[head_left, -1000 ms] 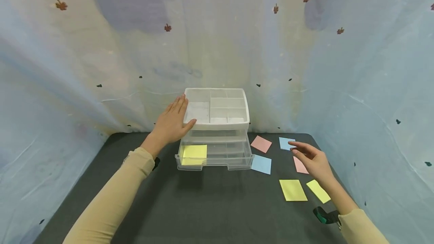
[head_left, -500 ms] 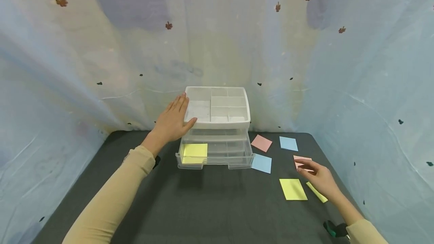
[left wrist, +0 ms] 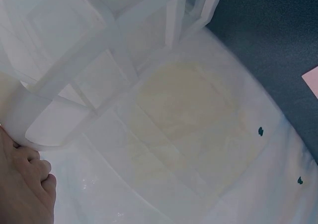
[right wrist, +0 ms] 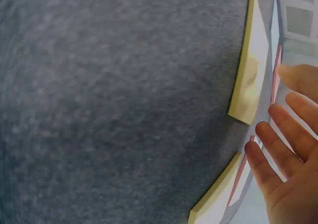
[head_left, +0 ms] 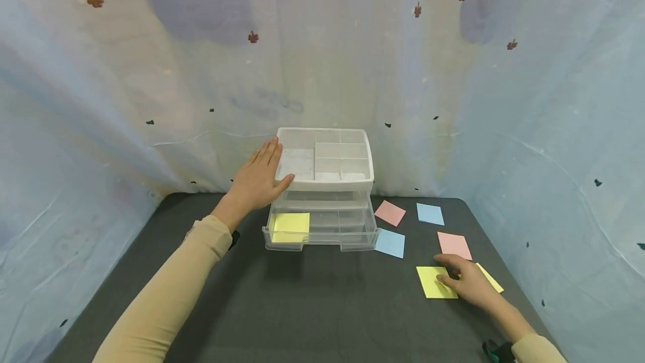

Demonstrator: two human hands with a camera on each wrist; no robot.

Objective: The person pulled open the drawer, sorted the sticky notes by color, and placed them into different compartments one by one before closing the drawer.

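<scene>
A white desktop organizer (head_left: pixel 325 186) stands at the back of the table, its lower clear drawer (head_left: pixel 353 243) pulled out. In that drawer's left part lies a yellow sticky note pad (head_left: pixel 290 225). My left hand (head_left: pixel 254 184) rests against the organizer's left side, fingers straight. At the right, my right hand (head_left: pixel 471 284) hovers just over a yellow sticky note pad (head_left: pixel 427 282), covering its right corner. The right wrist view shows that hand's fingers (right wrist: pixel 280 152) apart from the pad (right wrist: pixel 247 77), holding nothing. A second yellow pad (head_left: pixel 492 278) is partly hidden behind the hand.
Right of the organizer lie a pink pad (head_left: pixel 390 213), a blue pad (head_left: pixel 390 243) close to the drawer corner, another blue pad (head_left: pixel 430 214) and another pink pad (head_left: pixel 454 245). A patterned cloth (head_left: pixel 322 71) hangs behind the dark table (head_left: pixel 302 312).
My right hand has moved from near the far blue pad, past the right pink pad, toward the front yellow pads. My left hand stays against the organizer.
</scene>
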